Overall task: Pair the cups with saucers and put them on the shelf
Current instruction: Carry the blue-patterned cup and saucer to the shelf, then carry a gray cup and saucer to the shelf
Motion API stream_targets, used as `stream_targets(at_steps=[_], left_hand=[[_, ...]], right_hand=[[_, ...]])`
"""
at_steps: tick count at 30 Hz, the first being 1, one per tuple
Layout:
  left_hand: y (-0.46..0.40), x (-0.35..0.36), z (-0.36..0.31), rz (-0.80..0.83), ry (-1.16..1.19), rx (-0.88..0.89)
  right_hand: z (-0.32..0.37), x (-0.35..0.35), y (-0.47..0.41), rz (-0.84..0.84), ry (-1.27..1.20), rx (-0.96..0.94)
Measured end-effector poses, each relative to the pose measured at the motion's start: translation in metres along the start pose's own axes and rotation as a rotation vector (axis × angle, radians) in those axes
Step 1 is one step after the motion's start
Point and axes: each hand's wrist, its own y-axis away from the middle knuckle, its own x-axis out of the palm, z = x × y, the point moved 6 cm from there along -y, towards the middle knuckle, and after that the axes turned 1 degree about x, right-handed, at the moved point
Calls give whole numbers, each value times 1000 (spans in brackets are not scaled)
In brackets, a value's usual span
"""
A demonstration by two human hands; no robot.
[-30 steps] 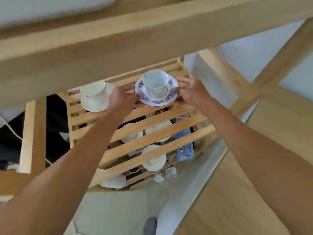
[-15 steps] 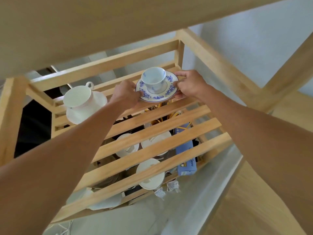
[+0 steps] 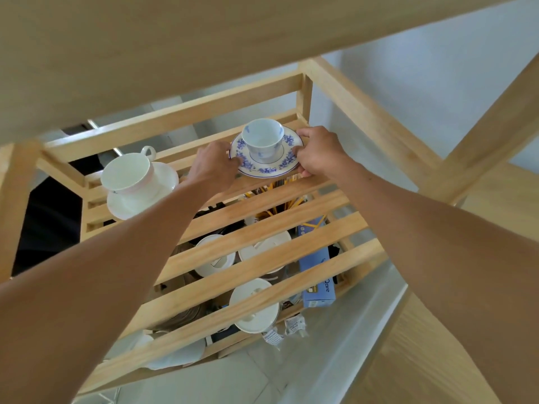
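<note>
A white cup with blue flowers (image 3: 263,141) stands on a matching blue-patterned saucer (image 3: 266,164). My left hand (image 3: 214,166) grips the saucer's left rim and my right hand (image 3: 319,151) grips its right rim. I hold the pair over the back right slats of the wooden shelf (image 3: 262,231); whether the saucer touches the slats I cannot tell. To the left on the same shelf a plain white cup (image 3: 128,173) sits on a white saucer (image 3: 144,196).
A wooden board (image 3: 175,48) overhangs the shelf from above. Through the slats I see white cups and lids (image 3: 253,309), a blue box (image 3: 316,278) and yellow sticks on a lower level. A diagonal wooden brace (image 3: 481,135) runs at the right.
My view has dropped below the overhanging board, showing more of the shelf. Both hands have carried the blue cup and saucer further toward the shelf's back right corner.
</note>
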Motion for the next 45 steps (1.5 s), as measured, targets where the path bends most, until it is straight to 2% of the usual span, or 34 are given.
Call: stream_targets(at_steps=[5, 13, 20, 26, 29, 33, 39, 45], left_hand=[[5, 0, 2, -34, -85, 68], [22, -4, 1, 26, -149, 106], [80, -27, 0, 36, -40, 42], [160, -51, -29, 120, 140, 73], [199, -63, -44, 194, 233, 102], [264, -83, -74, 214, 301, 193], [373, -79, -111, 253, 411, 252], [481, -41, -144, 292, 453, 280]], right_hand=[[4, 3, 6, -9, 55, -103], [4, -6, 27, 17, 113, -154], [1, -20, 82, 57, -17, -30], [8, -42, 179, 63, -175, 106], [11, -58, 233, 34, -191, 95], [2, -84, 306, -34, -267, 103], [-39, -117, 421, -225, -530, 162], [-100, -136, 555, -337, -598, 220]])
